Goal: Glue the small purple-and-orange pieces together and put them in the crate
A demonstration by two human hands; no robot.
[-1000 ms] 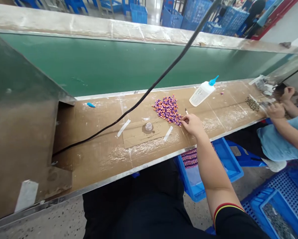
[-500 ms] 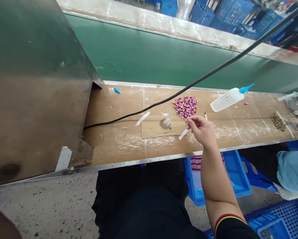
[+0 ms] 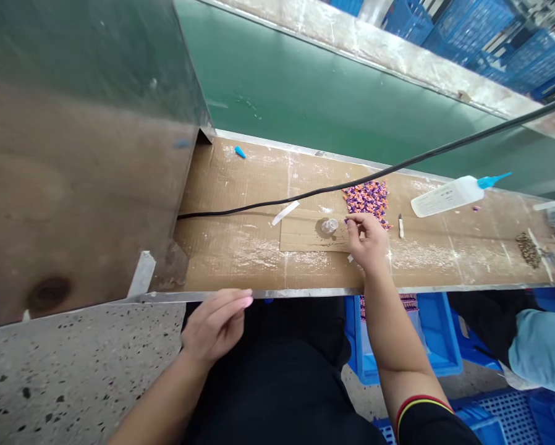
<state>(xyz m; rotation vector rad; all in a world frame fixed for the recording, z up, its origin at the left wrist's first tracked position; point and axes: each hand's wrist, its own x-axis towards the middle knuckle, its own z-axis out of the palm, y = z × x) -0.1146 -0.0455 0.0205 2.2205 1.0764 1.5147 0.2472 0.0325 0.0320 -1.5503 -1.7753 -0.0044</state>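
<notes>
My right hand [image 3: 368, 244] is over the bench with thumb and forefinger pinched. A tiny dark purple piece [image 3: 347, 220] shows at its fingertips. Just left of them stands a small clear cup [image 3: 330, 226] on a cardboard strip [image 3: 300, 236]. Behind the hand, partly hidden by it, lies a pile of small purple, orange and pink pieces [image 3: 366, 198]. My left hand [image 3: 215, 324] hovers over my lap at the bench's front edge, fingers closed together; whatever they may hold is too small to make out.
A black cable [image 3: 277, 201] crosses above the bench. A white bottle with a blue nozzle [image 3: 447, 196] lies to the right, near a small knife [image 3: 400, 226]. A blue cap [image 3: 239, 152] lies at the back left. A metal housing [image 3: 87, 154] stands left; a blue crate [image 3: 444, 346] sits below.
My left hand has come into view at the front edge. My right hand has moved from the pile's edge toward the clear cup, with a purple piece at its fingertips. The view has tilted.
</notes>
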